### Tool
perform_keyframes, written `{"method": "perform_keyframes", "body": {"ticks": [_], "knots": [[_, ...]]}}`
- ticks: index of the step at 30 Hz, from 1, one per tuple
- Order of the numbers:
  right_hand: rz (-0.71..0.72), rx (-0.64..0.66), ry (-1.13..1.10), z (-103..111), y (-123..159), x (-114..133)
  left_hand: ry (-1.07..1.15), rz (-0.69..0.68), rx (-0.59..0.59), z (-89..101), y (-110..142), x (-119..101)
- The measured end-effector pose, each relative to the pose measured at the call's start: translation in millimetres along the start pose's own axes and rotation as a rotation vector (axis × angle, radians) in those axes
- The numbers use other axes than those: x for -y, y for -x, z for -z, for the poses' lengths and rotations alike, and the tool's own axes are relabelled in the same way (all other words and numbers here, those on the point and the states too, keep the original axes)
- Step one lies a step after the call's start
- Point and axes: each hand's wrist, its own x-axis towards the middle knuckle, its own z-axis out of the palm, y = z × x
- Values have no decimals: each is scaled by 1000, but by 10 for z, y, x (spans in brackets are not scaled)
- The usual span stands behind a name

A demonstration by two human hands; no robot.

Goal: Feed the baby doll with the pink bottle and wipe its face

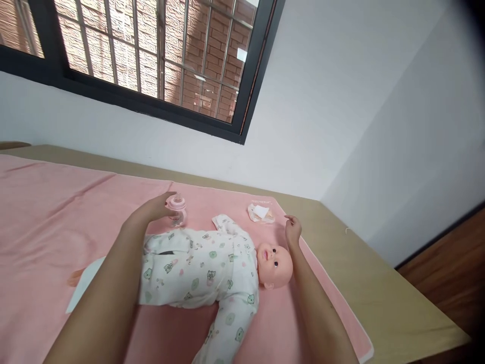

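Note:
My left hand (pixel 154 208) reaches over the far side of the doll and has its fingers around a small clear baby bottle (pixel 178 211) with a pink collar. The bottle is upright at the blanket. Lying on its back is a baby doll (pixel 276 267), its head to the right, dressed in a white outfit (pixel 204 260) with green and pink prints. Just beyond the doll's head, my right hand (pixel 293 230) is held with loosely bent fingers, nothing visible in them. Left of that hand lies a clear plastic packet (pixel 261 213) with something white on it, apart from the fingers.
A pink blanket (pixel 49 212) covers most of the wooden surface (pixel 359 268). Part of a white sheet (pixel 85 283) shows beside my left forearm, near the doll's foot (pixel 76 277). Behind are a white wall (pixel 288 151) and a dark-framed, barred window (pixel 151 101).

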Motion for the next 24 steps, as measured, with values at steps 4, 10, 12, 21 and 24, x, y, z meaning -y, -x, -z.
{"method": "perform_keyframes", "body": {"ticks": [4,10,12,21,24], "knots": [[34,-37,224,38,220,-186,-17,34,64,-103,-19,-47],[44,-87,411,50,351,-291,-47,44,9,-214,-58,-5],[37,-72,429,69,356,-286,-61,49,4,-234,-63,13],[-29,10,432,102,346,-256,-114,113,22,-177,-13,-64],[-72,34,438,128,332,-273,-77,97,10,-98,-11,-193]]}}
